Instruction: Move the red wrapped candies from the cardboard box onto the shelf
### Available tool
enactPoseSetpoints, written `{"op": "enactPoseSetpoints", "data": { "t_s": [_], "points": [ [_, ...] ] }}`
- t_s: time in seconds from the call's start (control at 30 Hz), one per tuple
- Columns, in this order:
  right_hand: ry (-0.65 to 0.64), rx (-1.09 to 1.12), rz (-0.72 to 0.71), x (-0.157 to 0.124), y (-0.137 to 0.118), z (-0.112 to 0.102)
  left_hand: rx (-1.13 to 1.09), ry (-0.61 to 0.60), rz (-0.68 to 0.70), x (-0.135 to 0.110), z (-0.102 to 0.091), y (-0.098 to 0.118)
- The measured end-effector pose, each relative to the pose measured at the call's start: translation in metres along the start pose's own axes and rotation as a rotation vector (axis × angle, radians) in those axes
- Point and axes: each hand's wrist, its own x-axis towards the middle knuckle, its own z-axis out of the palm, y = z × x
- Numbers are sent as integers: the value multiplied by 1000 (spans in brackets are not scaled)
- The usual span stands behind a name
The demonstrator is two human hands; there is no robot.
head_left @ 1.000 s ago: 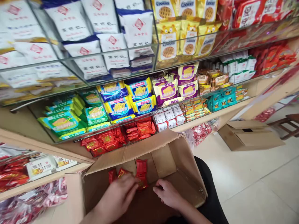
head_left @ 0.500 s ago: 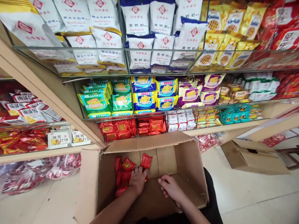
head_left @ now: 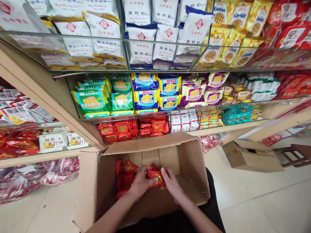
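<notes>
Inside an open cardboard box (head_left: pixel 194 161), my left hand (head_left: pixel 142 181) and my right hand (head_left: pixel 172 183) hold red snack packets (head_left: pixel 156 178) between them. The left fingers and thumb close on the packets from the left, while the right thumb and fingers grip their right side. At least two packets seem to be in this grasp; the hands partly hide them. Several more red packets (head_left: pixel 130 167) with gold print lie in the left part of the box, beside my left hand.
Ahead rises a shelf with glass dividers (head_left: pixel 131 111), stacked with soda biscuits (head_left: pixel 145 98), red packets (head_left: pixel 123 126) and white milk-biscuit packs (head_left: pixel 165 38). Another cardboard box (head_left: pixel 252 158) stands on the floor at the right. Clear plastic bags of pink-red packets (head_left: pixel 58 170) lie lower left.
My left hand has lifted from the pile with red packets and moved slightly right. My right hand, earlier apart from the packets, has come to grip them too. The view has shifted slightly.
</notes>
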Motion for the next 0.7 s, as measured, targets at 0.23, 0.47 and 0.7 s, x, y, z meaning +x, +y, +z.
{"op": "enactPoseSetpoints", "data": {
  "t_s": [0.23, 0.47, 0.7],
  "points": [
    [183, -149, -197, -7, -28, 3, -426, 347, 42, -12, 22, 38],
    [229, -366, -329, -14, -38, -5, -281, 508, 84, -11, 21, 33],
    [208, -456, -407, -21, -28, -5, -475, 504, 5, -13, 18, 29]
  ]
}}
